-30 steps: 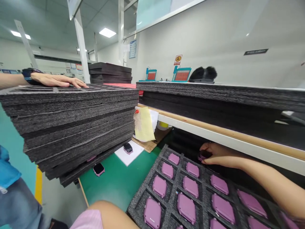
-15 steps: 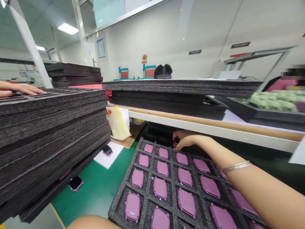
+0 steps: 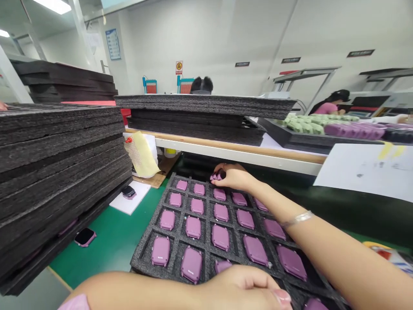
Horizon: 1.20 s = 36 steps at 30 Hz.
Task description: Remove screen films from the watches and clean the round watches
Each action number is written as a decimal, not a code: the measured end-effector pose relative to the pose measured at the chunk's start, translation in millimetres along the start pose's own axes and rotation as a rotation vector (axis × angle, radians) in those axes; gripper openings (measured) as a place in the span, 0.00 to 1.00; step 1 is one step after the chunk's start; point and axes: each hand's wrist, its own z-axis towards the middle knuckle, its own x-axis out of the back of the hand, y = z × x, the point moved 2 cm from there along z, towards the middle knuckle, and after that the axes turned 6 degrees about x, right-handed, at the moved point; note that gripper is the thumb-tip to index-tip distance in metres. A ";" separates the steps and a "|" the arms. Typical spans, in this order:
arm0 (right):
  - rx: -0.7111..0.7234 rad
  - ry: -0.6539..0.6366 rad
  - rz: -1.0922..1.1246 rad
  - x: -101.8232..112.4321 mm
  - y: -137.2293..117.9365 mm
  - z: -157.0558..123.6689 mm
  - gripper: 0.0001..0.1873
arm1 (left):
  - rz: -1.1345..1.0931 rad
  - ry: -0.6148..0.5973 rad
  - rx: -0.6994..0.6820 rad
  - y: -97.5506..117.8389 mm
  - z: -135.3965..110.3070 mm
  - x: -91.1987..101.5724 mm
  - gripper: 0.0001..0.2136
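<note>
Purple smartwatch bodies (image 3: 221, 237), backs upward, lie in the compartments of a black foam tray (image 3: 142, 258) in front of me. At the tray's far edge, under the shelf, my right hand (image 3: 232, 175) is closed on several small purple watch bodies (image 3: 217, 176) held together. My left hand (image 3: 248, 286) reaches across the near part of the tray, partly covering a purple watch body (image 3: 222, 265). Its fingers are curled with the thumb against them; whatever they hold, if anything, is hidden.
Stacked black foam trays (image 3: 61, 146) rise at the left, a person's fingertips (image 3: 3, 106) on top. A purple-framed watch (image 3: 85, 237) lies on the green bench (image 3: 106, 258); another watch (image 3: 128, 192) rests on white paper. A wood-edged shelf (image 3: 226, 151) overhangs the tray.
The view has turned to the right. My left hand has come into sight over the tray's near part. The purple watch bodies in my right hand show more plainly.
</note>
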 end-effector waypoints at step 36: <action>0.429 0.535 0.486 -14.0 -66.6 -209.2 0.49 | -0.156 0.228 -0.157 44.6 -31.1 -2.0 0.19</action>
